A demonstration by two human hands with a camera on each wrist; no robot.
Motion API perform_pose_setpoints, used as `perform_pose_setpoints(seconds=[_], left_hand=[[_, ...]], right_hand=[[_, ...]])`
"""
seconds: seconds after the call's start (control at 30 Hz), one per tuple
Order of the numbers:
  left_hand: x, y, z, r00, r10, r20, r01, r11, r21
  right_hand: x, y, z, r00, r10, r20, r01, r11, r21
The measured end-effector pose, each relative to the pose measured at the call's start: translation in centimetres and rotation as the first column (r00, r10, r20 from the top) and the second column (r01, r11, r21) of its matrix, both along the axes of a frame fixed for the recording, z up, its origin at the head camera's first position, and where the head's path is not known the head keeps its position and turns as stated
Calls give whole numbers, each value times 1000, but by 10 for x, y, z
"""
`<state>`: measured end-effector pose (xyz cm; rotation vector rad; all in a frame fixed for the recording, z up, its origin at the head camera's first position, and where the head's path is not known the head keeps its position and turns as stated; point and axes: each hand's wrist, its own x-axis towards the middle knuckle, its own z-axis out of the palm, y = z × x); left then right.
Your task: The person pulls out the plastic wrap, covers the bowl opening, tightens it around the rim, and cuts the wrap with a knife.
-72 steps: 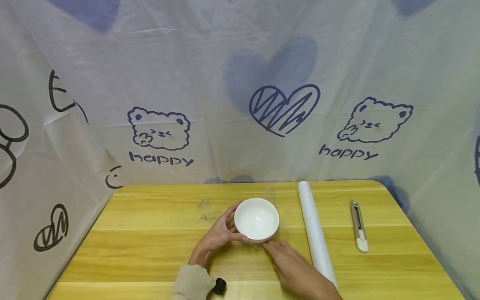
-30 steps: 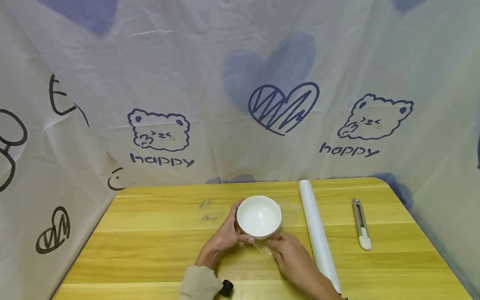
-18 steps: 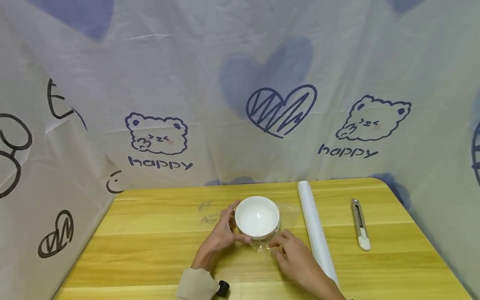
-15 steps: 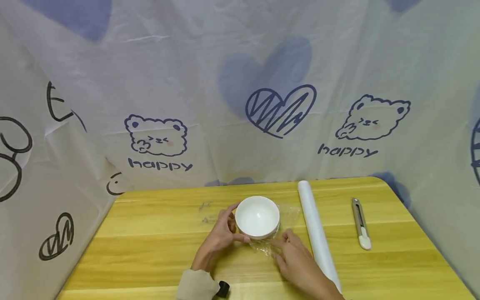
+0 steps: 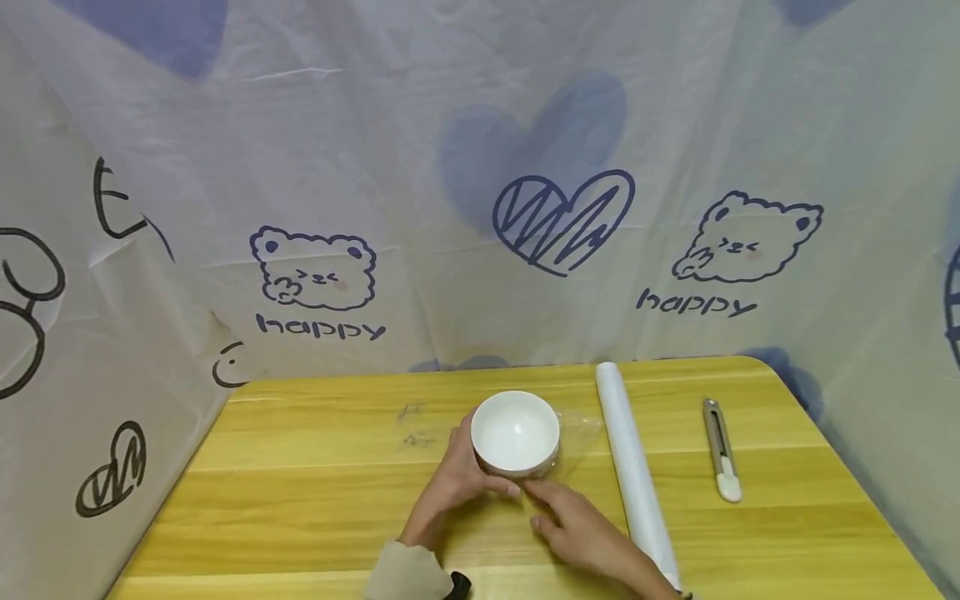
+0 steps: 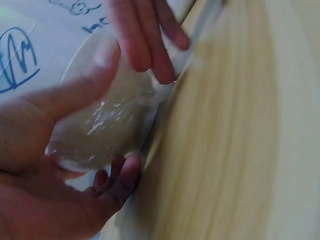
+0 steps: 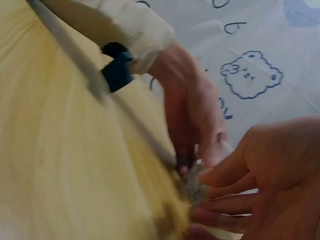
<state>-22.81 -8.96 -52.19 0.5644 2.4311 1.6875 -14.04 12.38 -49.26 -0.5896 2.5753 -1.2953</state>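
A white bowl (image 5: 515, 433) stands upright on the wooden table, its lower side wrapped in clear plastic film (image 6: 102, 120). My left hand (image 5: 453, 479) holds the bowl from the left, thumb along the near side and fingers round the far left. Out to the right of the bowl, a loose flap of film spreads over the table. At the bowl's near side, my right hand (image 5: 581, 529) has its fingers fairly straight against the film low on the wall. In the left wrist view, those right fingers (image 6: 135, 40) point down at the gathered film. The bowl's base is hidden.
A long white roll (image 5: 633, 467) lies front to back just right of my right hand. Farther right lies a utility knife (image 5: 722, 450) with a white end. A printed cloth (image 5: 450, 208) hangs behind the table.
My right hand has moved from the loose film at front right in to the bowl's near side. The film there is now tucked in. My left thumb has slid right along the bowl.
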Motion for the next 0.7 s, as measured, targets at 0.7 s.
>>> perform_pose_setpoints(seconds=[0.7], left_hand=[[-10,-18,-7,962,-152,227,59,927,371]], right_hand=[[-19,12,-4,911,-410,-30,400,900,-173]])
